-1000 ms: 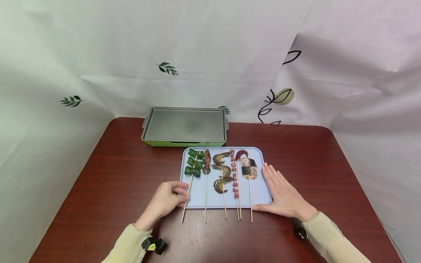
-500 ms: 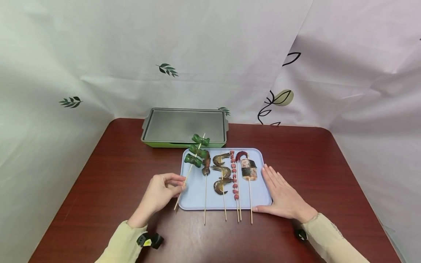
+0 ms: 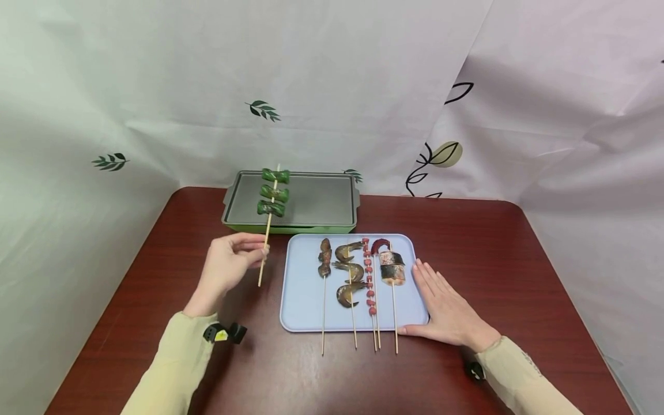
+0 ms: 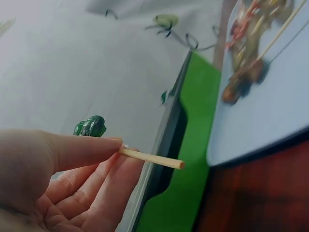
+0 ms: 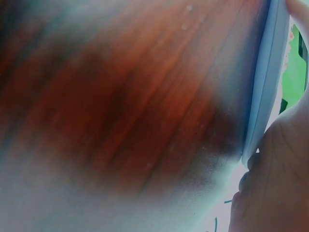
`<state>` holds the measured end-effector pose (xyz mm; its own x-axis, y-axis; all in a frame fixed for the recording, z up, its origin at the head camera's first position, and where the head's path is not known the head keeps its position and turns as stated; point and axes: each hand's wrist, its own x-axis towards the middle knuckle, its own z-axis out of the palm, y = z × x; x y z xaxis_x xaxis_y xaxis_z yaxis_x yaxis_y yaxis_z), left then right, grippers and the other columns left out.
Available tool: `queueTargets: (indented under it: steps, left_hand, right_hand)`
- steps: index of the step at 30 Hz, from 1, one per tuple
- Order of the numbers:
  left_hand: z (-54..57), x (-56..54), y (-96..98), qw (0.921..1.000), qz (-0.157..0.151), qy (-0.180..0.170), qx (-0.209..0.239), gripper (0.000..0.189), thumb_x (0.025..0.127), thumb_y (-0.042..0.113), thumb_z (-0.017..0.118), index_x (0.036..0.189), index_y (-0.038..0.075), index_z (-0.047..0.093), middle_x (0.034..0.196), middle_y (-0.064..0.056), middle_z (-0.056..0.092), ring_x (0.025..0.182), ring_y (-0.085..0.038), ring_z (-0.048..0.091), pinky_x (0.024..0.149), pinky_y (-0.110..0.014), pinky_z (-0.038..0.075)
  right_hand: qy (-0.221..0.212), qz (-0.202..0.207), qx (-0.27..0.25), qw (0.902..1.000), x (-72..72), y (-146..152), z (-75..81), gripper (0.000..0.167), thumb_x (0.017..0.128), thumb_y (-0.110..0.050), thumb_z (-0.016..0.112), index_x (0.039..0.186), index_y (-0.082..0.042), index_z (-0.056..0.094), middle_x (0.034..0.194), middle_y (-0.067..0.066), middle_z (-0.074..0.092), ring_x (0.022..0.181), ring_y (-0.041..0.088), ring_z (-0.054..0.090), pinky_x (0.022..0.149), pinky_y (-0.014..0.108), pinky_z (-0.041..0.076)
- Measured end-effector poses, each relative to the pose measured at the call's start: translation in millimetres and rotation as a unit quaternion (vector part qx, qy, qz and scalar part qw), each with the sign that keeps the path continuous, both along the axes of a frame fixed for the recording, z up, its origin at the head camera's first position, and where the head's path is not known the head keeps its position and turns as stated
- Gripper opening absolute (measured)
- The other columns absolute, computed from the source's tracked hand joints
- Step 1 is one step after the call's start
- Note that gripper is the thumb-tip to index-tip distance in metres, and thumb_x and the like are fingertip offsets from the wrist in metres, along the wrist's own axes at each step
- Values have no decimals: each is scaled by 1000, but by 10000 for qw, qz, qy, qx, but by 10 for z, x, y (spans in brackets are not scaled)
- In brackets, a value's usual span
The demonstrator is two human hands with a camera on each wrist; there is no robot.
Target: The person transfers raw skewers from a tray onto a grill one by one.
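My left hand (image 3: 230, 262) pinches the lower stick of a green pepper skewer (image 3: 273, 193) between thumb and fingers. The skewer is raised, and its three green pieces overlap the grill plate (image 3: 321, 202) in the head view. In the left wrist view the wooden stick (image 4: 159, 159) pokes out past the fingertips. My right hand (image 3: 448, 308) lies with straight fingers along the right edge of the light blue tray (image 3: 301, 311). On the tray rest a brown meat skewer (image 3: 325, 256), a shrimp skewer (image 3: 350, 271), a skewer of small red pieces (image 3: 369, 276), and a fish-piece skewer (image 3: 392, 267).
A dark red curled piece on a stick (image 3: 380, 244) lies between the red-piece and fish skewers. The grill has a green base (image 3: 249, 229) and stands behind the tray on the brown table (image 3: 467, 242). White cloth (image 3: 332, 86) hangs around the table.
My left hand has lifted the green pepper skewer off the tray and carried it up and left, toward the grill plate. The right hand has stayed at the tray's edge.
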<state>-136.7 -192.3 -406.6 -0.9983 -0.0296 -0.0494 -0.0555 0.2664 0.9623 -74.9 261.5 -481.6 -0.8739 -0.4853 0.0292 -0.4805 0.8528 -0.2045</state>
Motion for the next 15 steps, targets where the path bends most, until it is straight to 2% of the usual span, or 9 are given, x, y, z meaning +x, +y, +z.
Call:
queueTargets:
  steps: [8,15]
  left_hand:
    - [67,-289,-292,9993,366,-47,18,34,92,-2,73,124,-12,66,104,-21,73,77,-10,73,73,-33,62]
    - [59,-407,-446,9976,398,-456,-343,35,95,0,70,128,-10,64,108,-20,73,77,-7,72,72,-29,62]
  right_hand:
    - [176,68,-72,9998,1,-5,0,129,76,-84,63,157,8,24,165,23,18,150,39,20,120,51,24]
    - [229,72,-162,9996,5,-7,2,129,75,-83,65,157,8,25,165,24,19,150,40,21,120,51,24]
